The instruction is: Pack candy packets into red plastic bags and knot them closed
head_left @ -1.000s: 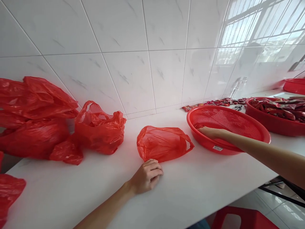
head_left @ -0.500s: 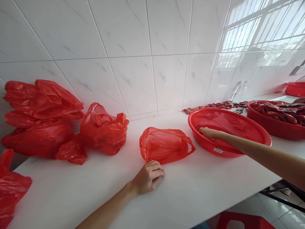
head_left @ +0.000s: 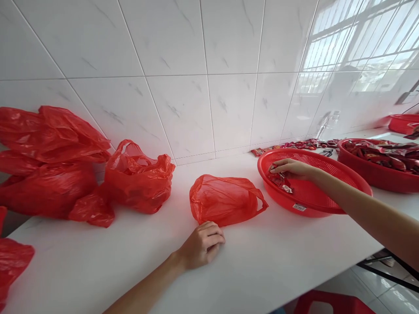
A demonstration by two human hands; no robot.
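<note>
Right fingers hold small red packets, bunched just beneath them.

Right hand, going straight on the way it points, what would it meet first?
Most likely the left rim of the red basket, just ahead of the fingers, though height is unclear.

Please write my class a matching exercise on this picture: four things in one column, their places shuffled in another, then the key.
Things
1. Left hand
2. Right hand
3. White label
4. Red stool

Places
A. On the basket's outer side
B. Beyond the table's near edge
C. By the near side of a lying bag
D. Within the basket's rim, at small packets

Pairs: 1-C, 2-D, 3-A, 4-B
</note>
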